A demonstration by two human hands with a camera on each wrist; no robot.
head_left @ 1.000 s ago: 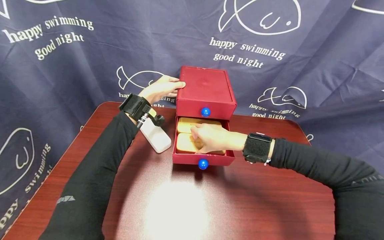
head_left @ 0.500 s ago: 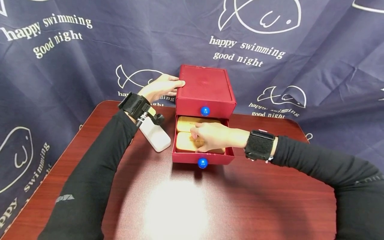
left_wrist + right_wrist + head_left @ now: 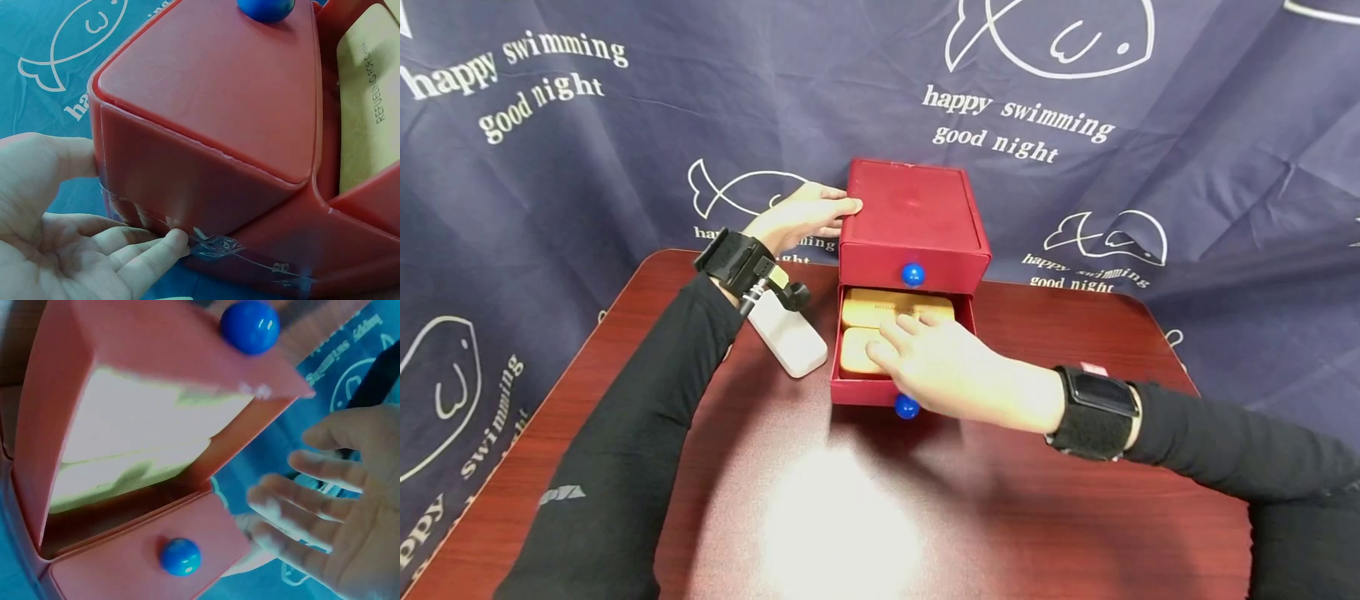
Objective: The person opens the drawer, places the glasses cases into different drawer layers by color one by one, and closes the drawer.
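Right hand [image 3: 947, 371] lifted off tan boxes [image 3: 880, 310], fingers opened, drawn back.

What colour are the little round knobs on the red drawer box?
Glossy blue. The upper knob and lower knob show best in the head view.

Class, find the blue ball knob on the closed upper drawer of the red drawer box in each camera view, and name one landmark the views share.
Head: upper blue knob sits centre frame, on the closed drawer front above the open drawer.
Left wrist: at the top edge, right of centre, partly cut off.
Right wrist: low in the picture, left of centre; this view appears turned over.
Shared landmark: the tan boxes in the open lower drawer; in the right wrist view they look washed out.
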